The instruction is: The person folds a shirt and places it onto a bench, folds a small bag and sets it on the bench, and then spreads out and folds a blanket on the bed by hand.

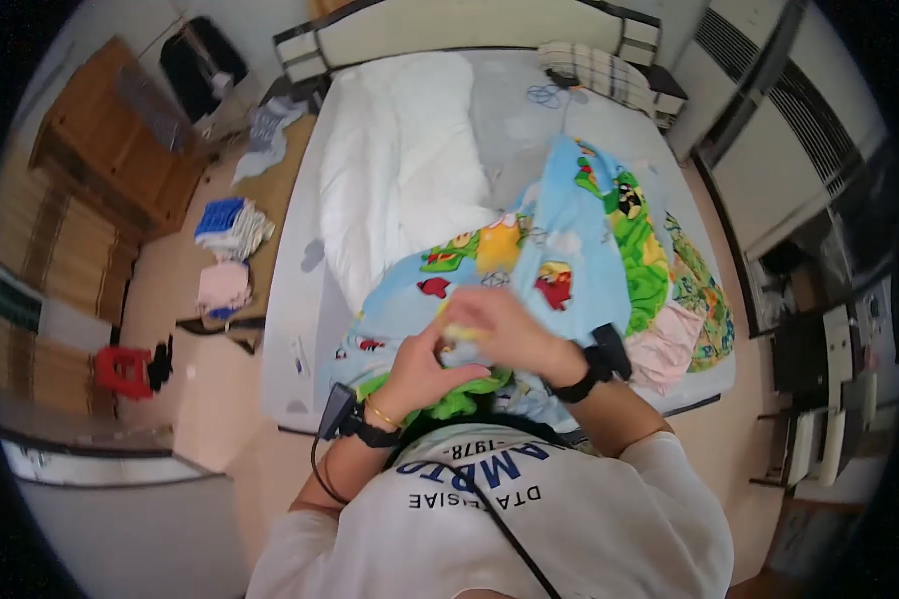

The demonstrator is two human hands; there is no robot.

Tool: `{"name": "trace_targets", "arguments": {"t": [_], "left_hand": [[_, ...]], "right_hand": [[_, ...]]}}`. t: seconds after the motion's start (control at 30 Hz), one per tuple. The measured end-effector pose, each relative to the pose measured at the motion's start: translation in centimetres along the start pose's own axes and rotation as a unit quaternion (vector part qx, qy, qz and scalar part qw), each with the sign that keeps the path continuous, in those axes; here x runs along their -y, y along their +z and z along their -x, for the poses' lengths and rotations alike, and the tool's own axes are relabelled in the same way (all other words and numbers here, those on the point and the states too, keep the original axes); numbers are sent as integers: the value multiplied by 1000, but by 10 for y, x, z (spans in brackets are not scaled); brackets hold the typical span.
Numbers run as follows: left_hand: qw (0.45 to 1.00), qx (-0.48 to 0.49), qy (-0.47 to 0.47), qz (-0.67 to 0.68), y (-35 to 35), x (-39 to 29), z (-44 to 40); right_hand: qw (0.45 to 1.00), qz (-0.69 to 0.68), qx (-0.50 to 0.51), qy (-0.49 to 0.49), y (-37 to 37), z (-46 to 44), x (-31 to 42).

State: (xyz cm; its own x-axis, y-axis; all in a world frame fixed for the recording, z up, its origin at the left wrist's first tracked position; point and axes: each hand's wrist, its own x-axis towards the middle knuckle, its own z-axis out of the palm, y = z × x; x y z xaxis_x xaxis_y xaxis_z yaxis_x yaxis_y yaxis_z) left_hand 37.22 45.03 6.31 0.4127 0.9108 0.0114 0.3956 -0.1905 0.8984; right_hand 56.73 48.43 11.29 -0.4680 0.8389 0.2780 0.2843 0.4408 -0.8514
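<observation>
A light blue duvet cover (400,290) with bright cartoon prints lies bunched across the near half of the bed, its near edge against my body. My left hand (420,374) is closed on a gathered part of it, thumb stretched to the right. Just right of and above it, my right hand (514,334) is curled over the same bunch, slightly blurred. A small yellow and whitish bit of cloth shows between the hands; its details are unclear. Beyond the cover, a white duvet (400,150) is spread along the bed's left side.
The bed (514,115) has a grey-white sheet. A plaid pillow (599,75) and a coiled blue cable (544,96) lie near the headboard. At right are pink cloth (666,349) and a green patterned cloth (704,299). Folded clothes (232,228) and a red stool (123,372) stand left.
</observation>
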Motion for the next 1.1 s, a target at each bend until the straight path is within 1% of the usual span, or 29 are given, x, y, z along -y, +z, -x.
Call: {"name": "trace_targets", "arguments": {"t": [0.07, 0.13, 0.17, 0.2, 0.23, 0.27, 0.3, 0.33, 0.37, 0.4, 0.43, 0.47, 0.5, 0.53, 0.57, 0.6, 0.63, 0.7, 0.73, 0.8, 0.83, 0.9, 0.97, 1.0, 1.07, 1.1], "left_hand": [[999, -12, 19, 28, 6, 5, -9], [992, -69, 17, 104, 13, 2, -15], [992, -96, -67, 45, 4, 11, -15], [981, -125, -149, -17, -15, 22, -14], [969, -192, -131, 81, -27, 22, -15], [943, -257, -112, 179, -41, 20, -15], [904, -330, -135, 237, -55, 23, -8], [875, -388, -119, 263, -61, -7, -15], [922, -226, -101, 298, -113, 44, 5], [900, -227, -100, 359, -125, 44, 4], [884, -239, -97, 389, -124, 30, -2], [867, -252, -94, 419, -122, 12, -7], [849, -266, -91, 447, -119, 3, -12], [842, -284, -94, 448, -118, 8, -17], [844, -277, -103, 448, -113, 8, -22], [845, -270, -111, 449, -113, 7, -27], [845, -264, -118, 449, -112, 5, -36], [876, -252, -95, 401, -96, -18, -54], [889, -246, -82, 377, -89, -25, -60], [920, -284, -119, 242, -89, -28, -63], [927, -302, -136, 173, -92, -29, -62], [921, -334, -102, 170, -91, -28, -60], [913, -365, -68, 172, -88, -22, -56], [908, -362, -78, 195, -98, -13, -49], [896, -359, -102, 243, -137, 9, -25], [888, -368, -95, 257, -149, 8, -14]], "right_hand": [[999, -35, -25, -26, 13, -2, 1], [989, -34, -141, 13, -2, -4, -18], [979, -36, -198, 34, -11, -3, -33], [955, -5, -286, 79, -26, 1, -57], [921, 42, -373, 107, -41, 11, -97], [877, 89, -454, 134, -57, 28, -142], [847, 107, -495, 163, -75, 58, -187], [806, 221, -495, 236, -98, 93, -201], [727, 305, -543, 289, -106, 134, -253], [691, 270, -548, 387, -117, 178, -293], [685, 123, -520, 495, -137, 224, -310], [657, -29, -474, 585, -147, 251, -320], [622, -131, -502, 587, -143, 257, -314], [580, -230, -524, 580, -137, 266, -306], [532, -325, -540, 566, -134, 268, -297], [476, -325, -532, 621, -132, 258, -294], [496, -384, -542, 560, -126, 256, -304], [525, -492, -549, 424, -111, 252, -330], [524, -486, -581, 389, -110, 252, -343], [519, -471, -641, 313, -122, 244, -357], [526, -473, -646, 286, -128, 240, -355], [541, -478, -653, 229, -149, 230, -327], [564, -503, -638, 148, -169, 227, -295], [575, -514, -627, 110, -178, 227, -276], [589, -519, -617, 52, -199, 227, -210], [595, -521, -612, 24, -201, 229, -191]]}}
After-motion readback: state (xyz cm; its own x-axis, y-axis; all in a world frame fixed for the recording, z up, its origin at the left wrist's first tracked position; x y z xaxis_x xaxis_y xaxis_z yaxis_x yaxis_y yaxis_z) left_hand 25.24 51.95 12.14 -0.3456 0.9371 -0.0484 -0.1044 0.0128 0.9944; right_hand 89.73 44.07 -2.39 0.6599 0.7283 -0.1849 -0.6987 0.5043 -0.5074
